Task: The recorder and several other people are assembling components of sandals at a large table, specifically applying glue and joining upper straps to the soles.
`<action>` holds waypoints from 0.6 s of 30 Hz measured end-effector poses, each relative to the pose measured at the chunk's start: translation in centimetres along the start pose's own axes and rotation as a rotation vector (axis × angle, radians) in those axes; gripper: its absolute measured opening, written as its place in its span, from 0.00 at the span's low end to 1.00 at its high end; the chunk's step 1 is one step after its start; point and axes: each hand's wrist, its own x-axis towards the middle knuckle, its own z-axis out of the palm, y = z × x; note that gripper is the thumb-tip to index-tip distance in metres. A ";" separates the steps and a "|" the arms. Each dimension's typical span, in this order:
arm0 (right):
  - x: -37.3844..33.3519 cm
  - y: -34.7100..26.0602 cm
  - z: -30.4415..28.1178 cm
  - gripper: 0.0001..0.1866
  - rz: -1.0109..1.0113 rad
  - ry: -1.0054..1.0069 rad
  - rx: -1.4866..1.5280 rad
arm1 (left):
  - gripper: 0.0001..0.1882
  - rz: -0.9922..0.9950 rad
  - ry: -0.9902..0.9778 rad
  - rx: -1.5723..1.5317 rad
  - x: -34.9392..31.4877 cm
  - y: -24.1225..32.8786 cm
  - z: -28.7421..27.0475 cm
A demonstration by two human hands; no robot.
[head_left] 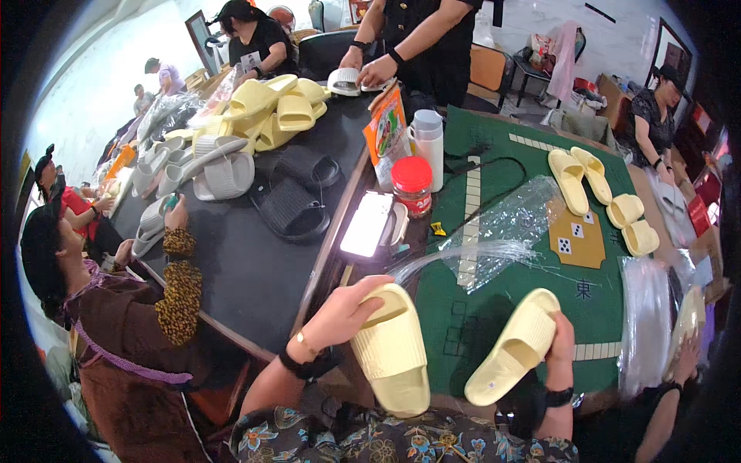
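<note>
My left hand [349, 310] grips a pale yellow slide slipper [390, 347] by its heel end or opening, its ribbed strap facing up and its toe toward me. In my right hand [562, 339] is a second yellow slipper [513, 347], held at its side and tilted, with a small label on its insole. Both slippers are raised over the near edge of the green table mat [444, 324] and apart from each other. Beyond them on the mat lie loose clear plastic bags [509, 228]. Parts of my fingers are hidden behind the slippers.
At the far right of the mat lie two pairs of yellow slippers [579, 181]. A lit phone [367, 224], a red-lidded jar [412, 187] and a pale flask [427, 147] stand at the seam. Yellow, grey and black slippers cover the black table [247, 255]. Co-workers surround both tables.
</note>
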 end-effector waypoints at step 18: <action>-0.7 1.1 8.0 0.16 -0.289 -0.348 -0.913 | 0.32 0.140 0.142 0.300 -3.5 -6.8 13.7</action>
